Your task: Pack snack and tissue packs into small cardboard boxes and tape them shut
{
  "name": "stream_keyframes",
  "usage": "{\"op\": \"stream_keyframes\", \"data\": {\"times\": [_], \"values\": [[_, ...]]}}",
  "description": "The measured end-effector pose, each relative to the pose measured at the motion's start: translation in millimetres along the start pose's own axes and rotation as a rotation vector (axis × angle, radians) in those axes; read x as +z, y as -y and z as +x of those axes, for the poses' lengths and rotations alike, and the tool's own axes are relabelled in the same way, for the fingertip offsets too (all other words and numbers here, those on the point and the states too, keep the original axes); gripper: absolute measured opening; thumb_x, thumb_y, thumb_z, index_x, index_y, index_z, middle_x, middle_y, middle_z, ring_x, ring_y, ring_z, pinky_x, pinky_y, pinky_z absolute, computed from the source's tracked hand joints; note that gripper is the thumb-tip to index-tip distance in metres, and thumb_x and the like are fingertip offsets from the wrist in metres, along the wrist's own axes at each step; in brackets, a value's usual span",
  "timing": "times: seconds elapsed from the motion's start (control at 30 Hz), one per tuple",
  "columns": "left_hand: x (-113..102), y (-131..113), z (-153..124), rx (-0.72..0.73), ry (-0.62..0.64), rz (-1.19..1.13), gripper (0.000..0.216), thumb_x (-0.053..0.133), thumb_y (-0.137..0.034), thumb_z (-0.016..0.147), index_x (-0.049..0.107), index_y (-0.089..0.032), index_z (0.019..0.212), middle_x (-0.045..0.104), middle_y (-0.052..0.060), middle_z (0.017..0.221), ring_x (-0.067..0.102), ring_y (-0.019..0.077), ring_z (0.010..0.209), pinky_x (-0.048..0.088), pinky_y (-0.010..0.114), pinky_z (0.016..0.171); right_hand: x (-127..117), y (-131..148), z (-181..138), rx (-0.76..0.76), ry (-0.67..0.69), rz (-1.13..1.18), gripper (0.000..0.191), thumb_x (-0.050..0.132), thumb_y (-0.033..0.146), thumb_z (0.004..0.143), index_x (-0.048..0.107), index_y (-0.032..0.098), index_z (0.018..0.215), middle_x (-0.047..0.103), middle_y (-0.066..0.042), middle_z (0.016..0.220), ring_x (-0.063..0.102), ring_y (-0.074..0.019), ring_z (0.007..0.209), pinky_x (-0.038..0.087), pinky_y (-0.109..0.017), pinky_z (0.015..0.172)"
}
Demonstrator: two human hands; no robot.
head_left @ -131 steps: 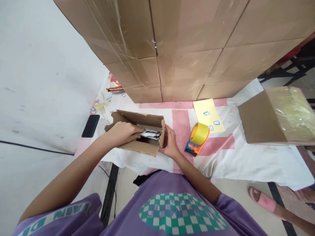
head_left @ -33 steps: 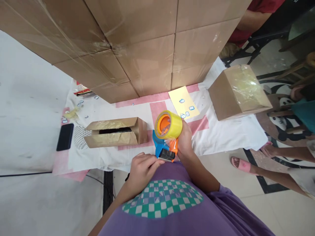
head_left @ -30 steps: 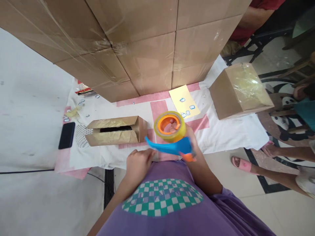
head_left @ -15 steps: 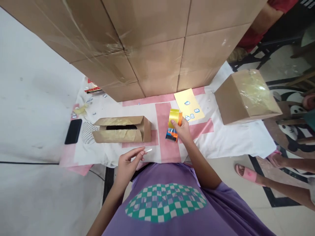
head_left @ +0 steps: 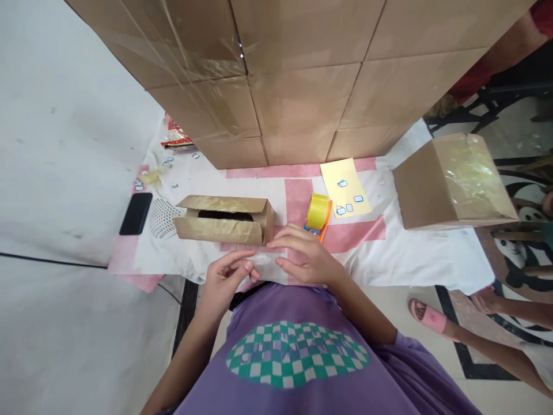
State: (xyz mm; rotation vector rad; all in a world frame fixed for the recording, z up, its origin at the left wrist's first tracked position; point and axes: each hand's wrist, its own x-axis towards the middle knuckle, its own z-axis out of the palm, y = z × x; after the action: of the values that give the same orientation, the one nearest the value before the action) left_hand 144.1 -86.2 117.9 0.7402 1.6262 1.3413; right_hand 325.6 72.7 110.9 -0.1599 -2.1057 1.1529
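A short piece of clear tape point(head_left: 262, 260) is stretched between my two hands just above the table's front edge. My left hand point(head_left: 224, 278) pinches its left end. My right hand point(head_left: 305, 258) pinches the right end, fingers curled. Right behind my hands lies a small long cardboard box point(head_left: 224, 220), its top flaps partly shut with a dark slot showing. The orange tape dispenser with a yellow roll point(head_left: 318, 213) stands on the table to the right of the box, with no hand on it.
A wall of stacked cardboard boxes point(head_left: 302, 80) fills the back. A taped box point(head_left: 453, 181) sits at the right. A yellow sheet with stickers point(head_left: 345, 187), a black phone point(head_left: 135, 213) and a white mesh piece point(head_left: 163, 211) lie on the pink-and-white cloth point(head_left: 410, 253). Another person's foot in a pink sandal point(head_left: 427, 316) is at the right.
My right hand has set the tape dispenser down and come back to the piece of tape held by my left hand. Earlier both hands were in the open small box; its flaps are now folded over.
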Motion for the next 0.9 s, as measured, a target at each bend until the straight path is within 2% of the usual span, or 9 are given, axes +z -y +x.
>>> {"op": "stream_keyframes", "data": {"times": [0.07, 0.23, 0.33, 0.43, 0.53, 0.6, 0.7, 0.83, 0.9], "values": [[1.0, 0.1, 0.2, -0.015, 0.0, -0.085, 0.036, 0.083, -0.05, 0.082, 0.079, -0.019, 0.1, 0.069, 0.001, 0.058, 0.066, 0.017, 0.054, 0.056, 0.029, 0.06, 13.9, -2.6, 6.1, -0.07, 0.056, 0.045, 0.028, 0.064, 0.018, 0.096, 0.066, 0.022, 0.124, 0.073, -0.008, 0.106, 0.066, -0.021, 0.096, 0.056, -0.038, 0.086], [3.8, -2.8, -0.6, -0.091, -0.012, -0.236, 0.04, 0.087, -0.054, 0.075, 0.079, -0.018, 0.091, 0.061, -0.001, 0.047, 0.058, 0.0144, 0.045, 0.05, 0.027, 0.053, 37.9, -17.8, 6.0, -0.325, -0.057, -0.095, 0.011, 0.069, 0.017, 0.096, 0.068, 0.019, 0.106, 0.075, -0.007, 0.091, 0.062, -0.019, 0.081, 0.051, -0.034, 0.071], [6.2, -2.5, -1.1, -0.089, -0.037, -0.302, 0.038, 0.087, -0.055, 0.076, 0.08, -0.019, 0.088, 0.048, -0.006, 0.038, 0.046, 0.01, 0.038, 0.043, 0.024, 0.048, 46.2, -18.1, 3.5, -0.351, -0.074, -0.191, 0.004, 0.07, 0.018, 0.095, 0.067, 0.02, 0.096, 0.071, -0.004, 0.079, 0.056, -0.0177, 0.071, 0.044, -0.033, 0.064], [7.2, -2.1, 0.2, 0.02, -0.183, -0.273, 0.034, 0.089, -0.052, 0.075, 0.083, -0.02, 0.085, 0.044, -0.007, 0.041, 0.037, 0.0057, 0.04, 0.042, 0.022, 0.051, 58.3, -8.8, 1.3, -0.212, -0.123, -0.156, 0.014, 0.062, 0.015, 0.097, 0.063, 0.021, 0.084, 0.06, 0.0, 0.066, 0.051, -0.0152, 0.064, 0.04, -0.031, 0.06], [3.8, -4.0, 4.1, 0.21, -0.323, -0.172, 0.026, 0.091, -0.047, 0.074, 0.084, -0.024, 0.082, 0.065, 0.0, 0.067, 0.056, 0.009, 0.064, 0.051, 0.023, 0.068, 76.8, 7.5, 1.6, 0.079, -0.217, 0.087, 0.024, 0.058, 0.019, 0.098, 0.055, 0.022, 0.074, 0.052, 0.004, 0.06, 0.047, -0.0112, 0.056, 0.038, -0.027, 0.055], [-1.6, -6.5, 8.1, 0.303, -0.338, -0.106, 0.02, 0.09, -0.043, 0.077, 0.085, -0.025, 0.084, 0.072, 0.004, 0.086, 0.065, 0.0144, 0.085, 0.054, 0.026, 0.079, 89.3, 17.8, 4.3, 0.311, -0.244, 0.296, 0.028, 0.06, 0.026, 0.097, 0.051, 0.022, 0.071, 0.049, 0.006, 0.058, 0.045, -0.009, 0.051, 0.036, -0.024, 0.05], [-13.8, -12.4, 16.0, 0.278, -0.313, -0.022, 0.02, 0.086, -0.041, 0.081, 0.086, -0.025, 0.094, 0.074, 0.005, 0.085, 0.067, 0.0154, 0.08, 0.056, 0.029, 0.076, 97.9, 26.3, 11.4, 0.555, -0.211, 0.516, 0.031, 0.062, 0.036, 0.096, 0.05, 0.022, 0.071, 0.048, 0.007, 0.056, 0.042, -0.0077, 0.048, 0.034, -0.022, 0.046], [-36.1, -24.7, 29.0, 0.249, -0.433, 0.016, 0.025, 0.087, -0.043, 0.08, 0.085, -0.023, 0.096, 0.075, 0.003, 0.076, 0.062, 0.0111, 0.064, 0.053, 0.024, 0.063, 76.7, 24.1, 24.6, 0.477, -0.135, 0.317, 0.019, 0.059, 0.034, 0.099, 0.071, 0.019, 0.104, 0.055, 0.006, 0.057, 0.049, -0.0107, 0.048, 0.043, -0.024, 0.05], [-47.0, -30.8, 35.1, 0.28, -0.513, 0.009, 0.026, 0.087, -0.044, 0.079, 0.085, -0.024, 0.095, 0.075, 0.003, 0.077, 0.062, 0.0098, 0.063, 0.052, 0.022, 0.061, 58.3, 16.7, 34.1, 0.29, -0.191, 0.007, 0.03, 0.059, 0.031, 0.1, 0.069, 0.019, 0.126, 0.072, -0.002, 0.078, 0.066, -0.018, 0.072, 0.057, -0.034, 0.073]]}}
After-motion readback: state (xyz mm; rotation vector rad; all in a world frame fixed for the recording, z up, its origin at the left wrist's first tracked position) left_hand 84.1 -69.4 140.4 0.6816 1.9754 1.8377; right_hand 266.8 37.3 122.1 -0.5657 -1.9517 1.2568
